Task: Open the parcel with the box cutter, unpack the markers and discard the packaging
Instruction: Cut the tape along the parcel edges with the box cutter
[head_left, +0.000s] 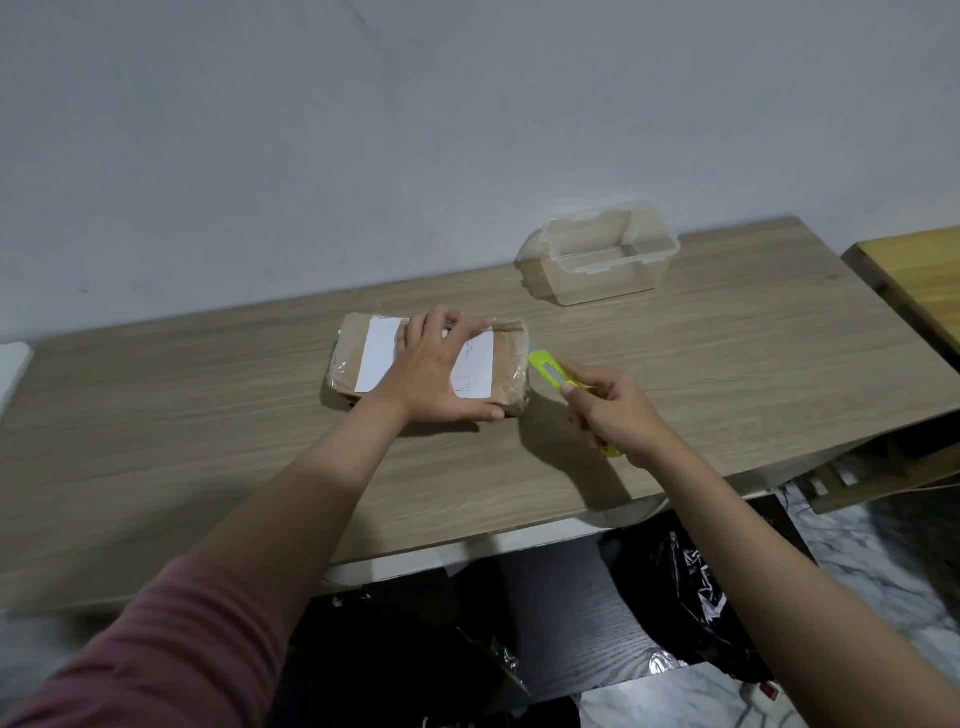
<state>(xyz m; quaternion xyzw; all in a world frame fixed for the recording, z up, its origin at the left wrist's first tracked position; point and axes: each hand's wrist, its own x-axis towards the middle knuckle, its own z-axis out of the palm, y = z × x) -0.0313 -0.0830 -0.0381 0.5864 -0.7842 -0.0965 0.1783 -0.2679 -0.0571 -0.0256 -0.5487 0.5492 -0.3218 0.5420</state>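
One parcel (431, 364) lies mid-counter (208, 441), pinned flat by the left hand (436, 371), fingers spread over its label, probably to steady it for cutting. One cutter (558, 382) is gripped by the right hand (613, 415), tip at the parcel's right edge. One clear tub (602, 260) waits behind, probably for the markers.

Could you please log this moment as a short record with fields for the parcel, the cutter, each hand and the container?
parcel: brown parcel with white label, flat on wooden table, still sealed
cutter: yellow-green box cutter, tip beside parcel's right end
left hand: left hand spread on top of the parcel
right hand: right hand grips cutter
container: clear plastic container, no lid, at the table's far side
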